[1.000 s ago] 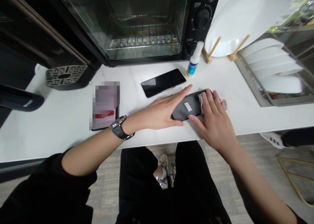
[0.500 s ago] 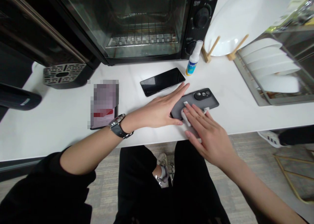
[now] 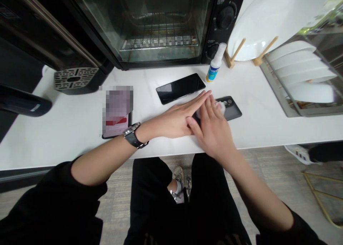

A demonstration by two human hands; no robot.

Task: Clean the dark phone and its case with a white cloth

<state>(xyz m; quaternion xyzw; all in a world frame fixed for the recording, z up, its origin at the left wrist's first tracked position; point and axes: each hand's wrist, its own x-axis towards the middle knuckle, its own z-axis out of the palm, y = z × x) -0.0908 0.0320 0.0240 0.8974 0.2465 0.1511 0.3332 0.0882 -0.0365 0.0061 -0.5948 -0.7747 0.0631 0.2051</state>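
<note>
A phone in a dark grey case (image 3: 229,111) lies back-up on the white counter (image 3: 66,141), its camera bump showing at the right end. My left hand (image 3: 177,119) lies flat with the fingers together against the phone's left end, holding it steady. My right hand (image 3: 211,125) covers the phone's middle and pinches a white cloth (image 3: 220,108) against the back. The hands hide most of the case. A black phone (image 3: 180,88) lies face-up just beyond my left fingertips, and a small white spray bottle (image 3: 214,68) stands behind it.
A black toaster oven (image 3: 160,27) stands along the back, with a white platter (image 3: 257,27) on a wooden stand to its right. White plates fill a dish rack (image 3: 302,73). A pixelated flat object (image 3: 117,111) lies left of my watch (image 3: 132,137).
My right hand has wiped with the cloth across the phone's back and now sits closer to my left hand, covering more of the case. My left hand and the phone have barely moved.
</note>
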